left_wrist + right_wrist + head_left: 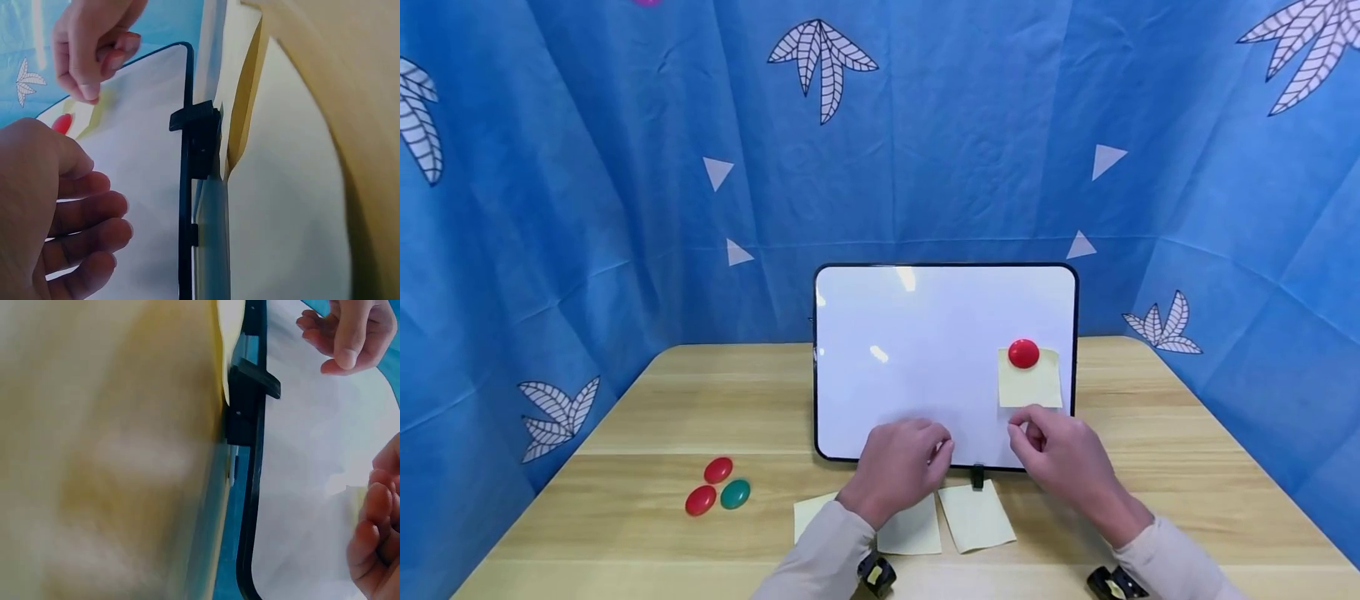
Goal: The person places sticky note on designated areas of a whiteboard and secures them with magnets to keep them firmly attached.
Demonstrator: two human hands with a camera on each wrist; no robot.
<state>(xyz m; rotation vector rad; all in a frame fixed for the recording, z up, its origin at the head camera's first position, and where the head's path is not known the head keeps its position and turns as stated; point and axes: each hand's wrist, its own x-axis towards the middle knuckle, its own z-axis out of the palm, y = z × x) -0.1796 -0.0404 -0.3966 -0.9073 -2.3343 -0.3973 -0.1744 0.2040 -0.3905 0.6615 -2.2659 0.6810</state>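
Observation:
A whiteboard with a black frame stands tilted back on the table. Near its right edge a red round magnet lies over the top of a pale yellow sticky note. My right hand hovers just below that note, fingers loosely curled and nothing between them. In front of the board's lower edge is my left hand, its fingers relaxed and bent, as the left wrist view shows too; it holds nothing. Several more sticky notes lie on the table by the board, some partly hidden by my left arm.
Left of the board, two red magnets and a green magnet sit together on the wooden table. A black clip-like foot juts from the board's bottom edge. Blue patterned cloth hangs behind and at both sides.

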